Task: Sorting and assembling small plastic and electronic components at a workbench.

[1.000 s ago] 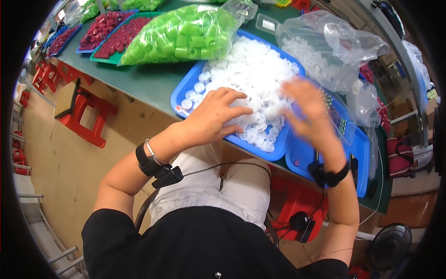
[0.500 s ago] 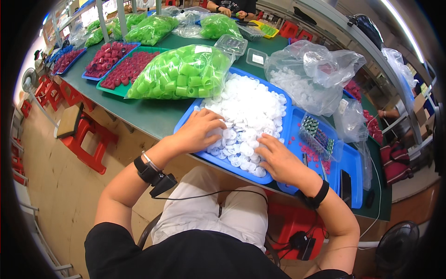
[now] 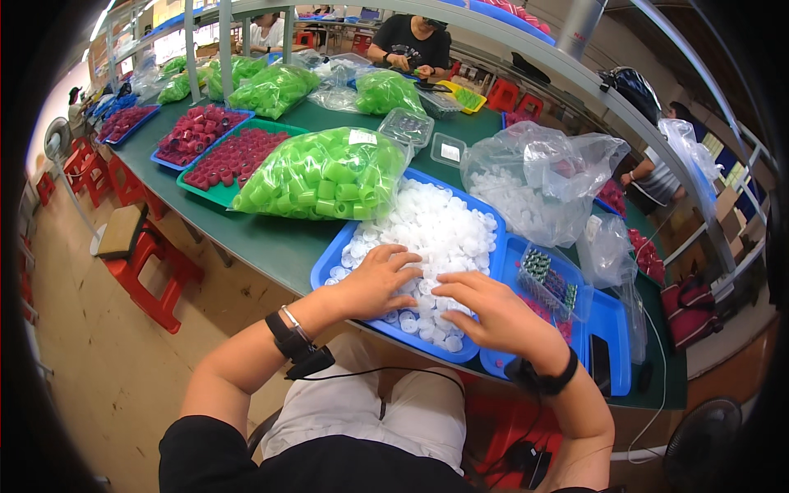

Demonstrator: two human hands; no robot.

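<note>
Edging the green table (image 3: pixel 271 238); blue tray (image 3: pixel 329 256) atop, red stool (image 3: pixel 145 256) nearby

No text is legible, even on the front green bag's (image 3: pixel 316 182) label (image 3: pixel 362 137).

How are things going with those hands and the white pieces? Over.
Left hand and right hand curved over the white pieces. Pieces heaped in blue tray. Green bag overlapping the tray's far-left edge.
</note>
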